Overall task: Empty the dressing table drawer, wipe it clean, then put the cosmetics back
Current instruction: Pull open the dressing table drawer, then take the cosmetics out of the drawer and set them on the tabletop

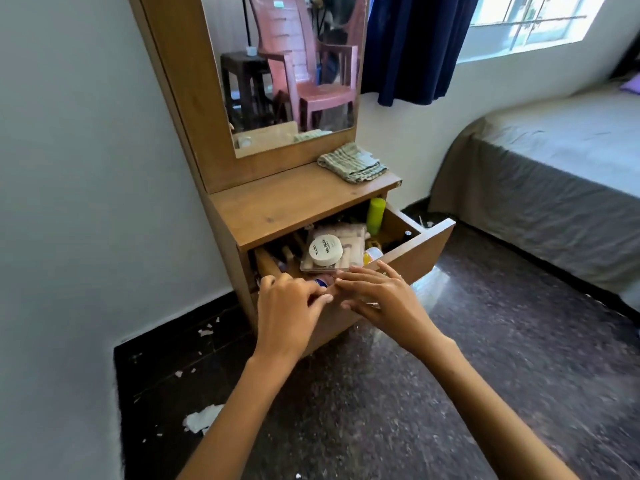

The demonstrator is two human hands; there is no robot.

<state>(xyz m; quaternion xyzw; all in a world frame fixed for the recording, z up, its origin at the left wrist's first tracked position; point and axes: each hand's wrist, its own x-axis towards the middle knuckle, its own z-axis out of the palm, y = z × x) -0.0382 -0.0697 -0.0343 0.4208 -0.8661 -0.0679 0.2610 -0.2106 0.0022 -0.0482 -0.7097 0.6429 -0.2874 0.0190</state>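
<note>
the drawer [419,252] is standing pulled out below the counter [294,206] of the dressing table, and it is crammed with cosmetics. a white round nail polish tub [325,250] is sitting on top of a clear flat case [346,247] near the front edge, a green bottle [376,215] is standing at the back right corner, and a small dark bottle [407,234] is sitting by the right wall.

both hands are hovering at the drawer's front edge. the left hand [289,306] is curling its fingers loosely, and whether it is pinching the small blue-capped item [321,282] i cannot tell. the right hand [377,292] is lying released, fingers straight, gripping nothing.

the risk is the stacked tub sliding off if the case is lifted tilted, and the upright bottles toppling if a reaching wrist is brushing them. the folded cloth [353,163] is waiting at the counter's back right corner.
</note>
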